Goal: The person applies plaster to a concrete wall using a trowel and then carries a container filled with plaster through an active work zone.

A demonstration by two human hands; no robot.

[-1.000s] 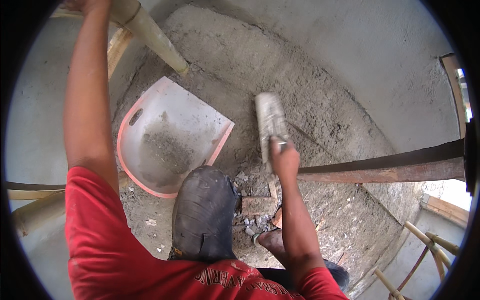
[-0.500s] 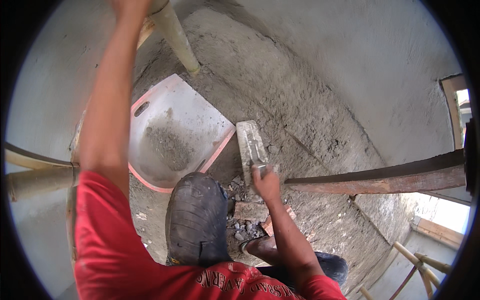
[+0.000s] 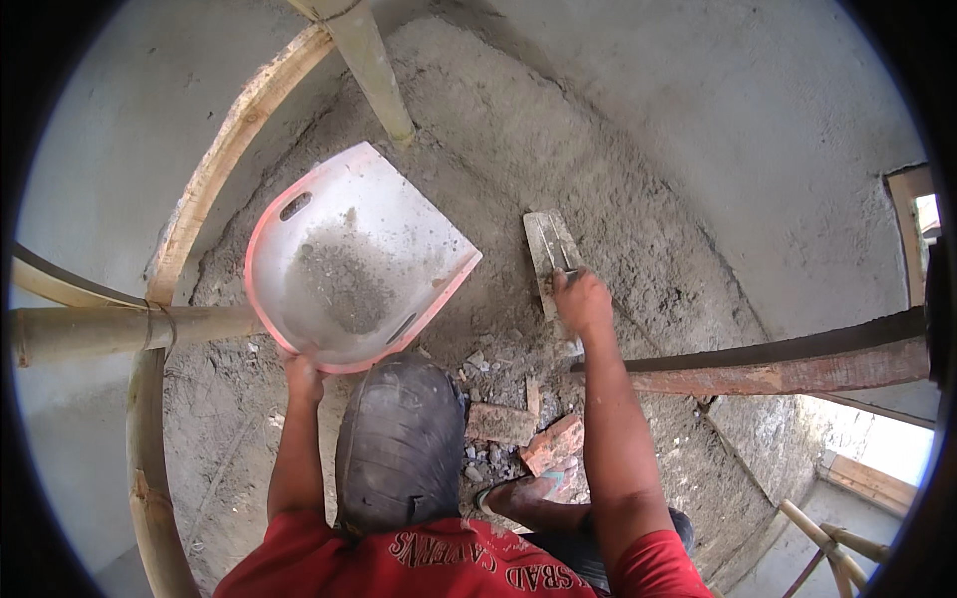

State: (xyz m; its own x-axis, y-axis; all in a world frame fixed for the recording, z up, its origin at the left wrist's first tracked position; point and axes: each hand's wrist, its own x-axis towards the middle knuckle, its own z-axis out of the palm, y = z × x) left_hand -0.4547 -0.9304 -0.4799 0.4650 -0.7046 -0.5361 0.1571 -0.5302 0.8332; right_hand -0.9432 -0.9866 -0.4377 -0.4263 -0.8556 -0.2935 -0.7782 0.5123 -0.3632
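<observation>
At the near left rim of a wide white scoop pan point(image 3: 419, 224) with a pinkish edge, my left hand point(image 3: 302, 377) is closed, partly hidden beneath it. Two slotted handholes pierce the pan, and grey mortar residue point(image 3: 344, 289) lies in its hollow. My right hand point(image 3: 584, 302) grips the handle of a long rectangular plastering trowel point(image 3: 546, 239), its blade smeared grey. The trowel is over the rough mortar-covered ground, to the right of the pan and apart from it.
Broken bricks point(image 3: 501, 424) and rubble lie beside my dark-clad knee point(image 3: 399, 439). Bamboo poles point(image 3: 364, 65) stand at the far left, lashed to a curved strip point(image 3: 214, 145). A wooden plank point(image 3: 778, 364) juts in from the right. Grey plastered walls point(image 3: 758, 120) surround the space.
My left arm has come down from the far left, and that hand is now at the pan's near rim. The pan has tilted slightly. My right hand has moved the trowel rightward and farther away.
</observation>
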